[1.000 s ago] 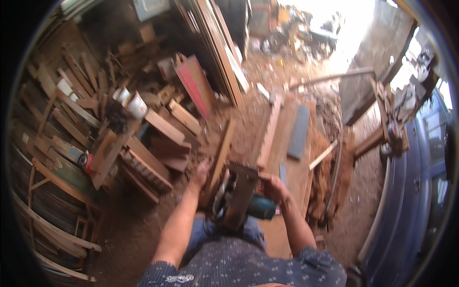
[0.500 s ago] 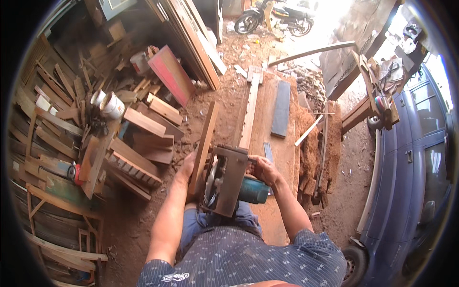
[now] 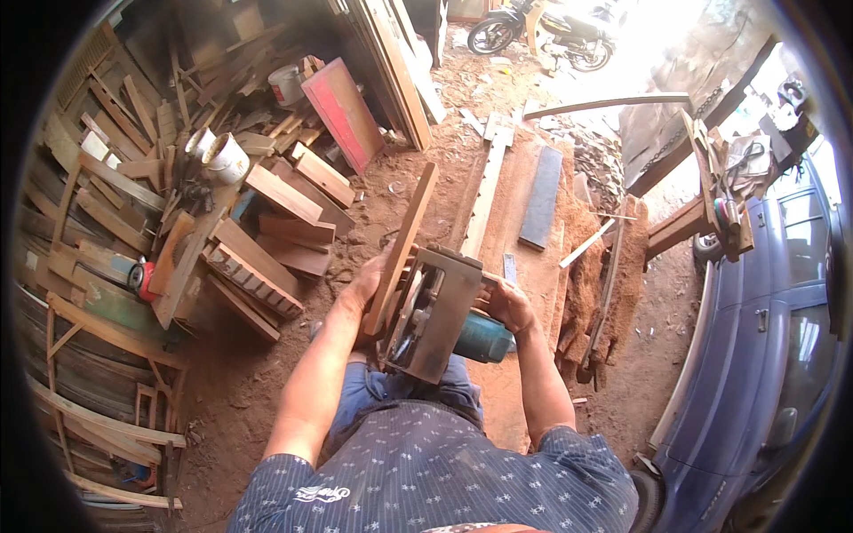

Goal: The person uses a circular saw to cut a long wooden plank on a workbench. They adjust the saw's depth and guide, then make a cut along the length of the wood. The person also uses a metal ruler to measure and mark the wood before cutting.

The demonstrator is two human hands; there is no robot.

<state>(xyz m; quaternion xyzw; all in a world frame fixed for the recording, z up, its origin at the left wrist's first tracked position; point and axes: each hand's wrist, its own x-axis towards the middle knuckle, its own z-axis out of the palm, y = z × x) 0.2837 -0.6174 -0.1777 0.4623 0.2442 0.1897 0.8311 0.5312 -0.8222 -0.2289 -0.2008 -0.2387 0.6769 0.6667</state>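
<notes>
Left arm: bare forearm reaching up from the lower edge, angled toward the right, elbow bent.
Left hand: fingers curled shut in a grip, palm turned right.
Right arm: bare forearm rising from the short sleeve, angled toward the left.
Right hand: fingers wrapped closed, knuckles up, level with the left.
</notes>
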